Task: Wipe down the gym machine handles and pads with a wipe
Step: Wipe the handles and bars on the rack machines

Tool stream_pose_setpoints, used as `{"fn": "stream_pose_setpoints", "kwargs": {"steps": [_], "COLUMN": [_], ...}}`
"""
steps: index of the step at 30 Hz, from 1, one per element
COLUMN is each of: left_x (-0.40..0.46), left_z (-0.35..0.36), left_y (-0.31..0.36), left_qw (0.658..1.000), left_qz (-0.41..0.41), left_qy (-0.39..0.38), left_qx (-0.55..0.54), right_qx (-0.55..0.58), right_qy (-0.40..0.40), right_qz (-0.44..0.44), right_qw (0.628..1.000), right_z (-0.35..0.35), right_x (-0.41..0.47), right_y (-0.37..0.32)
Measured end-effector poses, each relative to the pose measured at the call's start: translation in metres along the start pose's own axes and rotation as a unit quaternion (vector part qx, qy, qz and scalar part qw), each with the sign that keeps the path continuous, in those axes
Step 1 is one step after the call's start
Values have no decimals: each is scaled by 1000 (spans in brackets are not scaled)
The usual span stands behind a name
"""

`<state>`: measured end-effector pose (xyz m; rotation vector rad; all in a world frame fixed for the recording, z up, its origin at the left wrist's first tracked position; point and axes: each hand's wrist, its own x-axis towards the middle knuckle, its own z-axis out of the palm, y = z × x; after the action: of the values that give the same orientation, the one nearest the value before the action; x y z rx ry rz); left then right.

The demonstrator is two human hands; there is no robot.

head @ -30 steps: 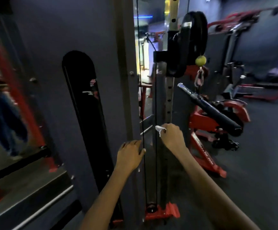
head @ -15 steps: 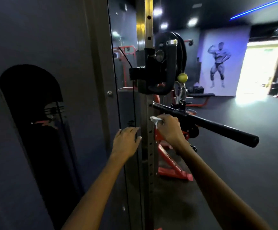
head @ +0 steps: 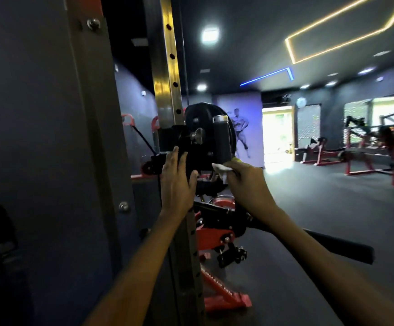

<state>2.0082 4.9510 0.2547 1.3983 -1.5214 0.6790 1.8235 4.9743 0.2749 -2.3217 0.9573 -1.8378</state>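
Wipe (head: 220, 170) is bunched in our right hand (head: 247, 182), which we're pinching w/ curled fingers just below the upright grip (head: 223, 140), prob. to rub it next. We're resting our left hand (head: 176, 182), fingers straight, on the carriage (head: 167, 147) to steady it.

Both hands are higher on the machine than a second ago: the left hand (head: 177, 182), earlier down on the perforated upright (head: 167, 67), now lies flat-fingered against the black pulley carriage (head: 198, 142), and the right hand (head: 247, 182) brings the white wipe (head: 221, 169) up from the upright to the base of the vertical black grip (head: 223, 140)
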Motion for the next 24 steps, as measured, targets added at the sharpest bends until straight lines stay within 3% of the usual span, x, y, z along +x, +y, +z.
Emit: {"fn": "stream_pose_setpoints", "kwargs": {"steps": [7, 11, 18, 22, 24], "left_x": [70, 90, 90, 88, 87], "left_z": [31, 56, 78, 79, 80], "left_y": [-41, -51, -63, -65, -67], "left_qw": [998, 999, 991, 987, 984], "left_qz": [63, 48, 89, 100, 103], "left_qy": [5, 7, 78, 97, 103], "left_qx": [10, -9, -63, -85, -101], "right_qx": [-85, -172, -306, -426, -438], "right_qy": [77, 79, 113, 17, -19], "right_qz": [-24, -94, -263, -359, -383], "right_qw": [993, 977, 908, 831, 813], "right_z": [3, 21, 28, 22, 23], "right_x": [24, 24, 74, 107, 93], "right_y": [-14, -21, -14, 12, 30]}}
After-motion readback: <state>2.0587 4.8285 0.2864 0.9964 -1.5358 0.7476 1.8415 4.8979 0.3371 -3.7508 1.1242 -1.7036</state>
